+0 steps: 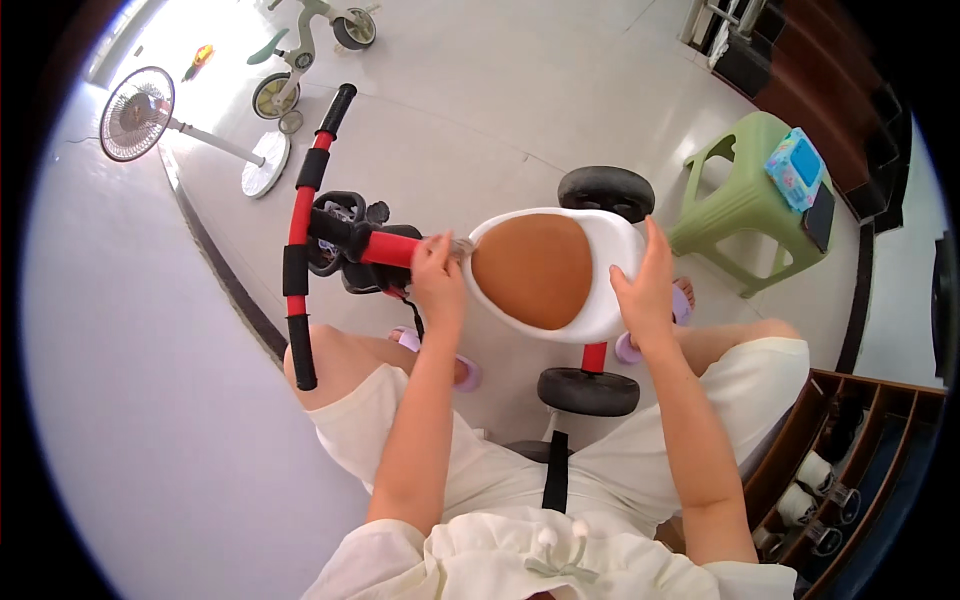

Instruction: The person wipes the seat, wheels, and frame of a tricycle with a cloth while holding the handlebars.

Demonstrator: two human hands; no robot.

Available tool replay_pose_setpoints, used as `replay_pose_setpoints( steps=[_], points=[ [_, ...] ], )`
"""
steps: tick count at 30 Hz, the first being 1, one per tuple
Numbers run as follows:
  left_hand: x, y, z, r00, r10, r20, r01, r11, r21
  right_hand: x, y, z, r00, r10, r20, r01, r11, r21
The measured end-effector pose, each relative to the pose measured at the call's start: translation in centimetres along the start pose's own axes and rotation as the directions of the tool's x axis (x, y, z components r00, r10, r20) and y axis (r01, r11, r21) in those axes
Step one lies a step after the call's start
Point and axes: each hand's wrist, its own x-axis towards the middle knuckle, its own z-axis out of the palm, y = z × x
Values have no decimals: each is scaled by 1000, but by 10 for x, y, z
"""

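Observation:
A child's red and black tricycle (392,249) stands between my knees, its handlebar (298,240) toward the left. Its white seat (620,238) carries a brown pad (535,270). At the seat's front tip, beside the red frame tube, is my left hand (438,285). Its fingers are closed near a small, blurred greyish thing (460,249) that I cannot make out. Along the seat's rear edge lies my right hand (645,290), fingers stretched and thumb apart, touching the white rim. Two black rear wheels (605,192) show on either side of the seat.
At the right stands a green plastic stool (745,215) bearing a wipes pack (797,168) and a dark flat object (818,217). A shoe rack (870,440) is at lower right. A standing fan (138,113) and a small balance bike (300,60) occupy the far left.

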Motion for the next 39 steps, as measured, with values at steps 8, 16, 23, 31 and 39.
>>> replay_pose_setpoints(
  steps=[8, 16, 23, 31, 39],
  points=[
    [-71, 34, 9, 982, -174, 69, 179, 981, -78, -2, -2, -1, 981, 166, 97, -182, 965, 191],
    [-36, 24, 22, 999, -27, 18, 26, 997, 73, -11, -10, 2, 983, 174, 58, -180, 974, 136],
    [62, 25, 32, 871, 18, 491, -39, 999, 33, -7, -7, 2, 982, 183, 40, -187, 974, 130],
    [68, 32, 40, 830, -37, 557, 51, 999, -9, -8, 10, 9, 982, 188, 25, -189, 971, 148],
    [-24, 12, 4, 996, 18, 83, -11, 996, -83, -2, -1, 3, 990, 140, 24, -142, 977, 158]
  ],
)
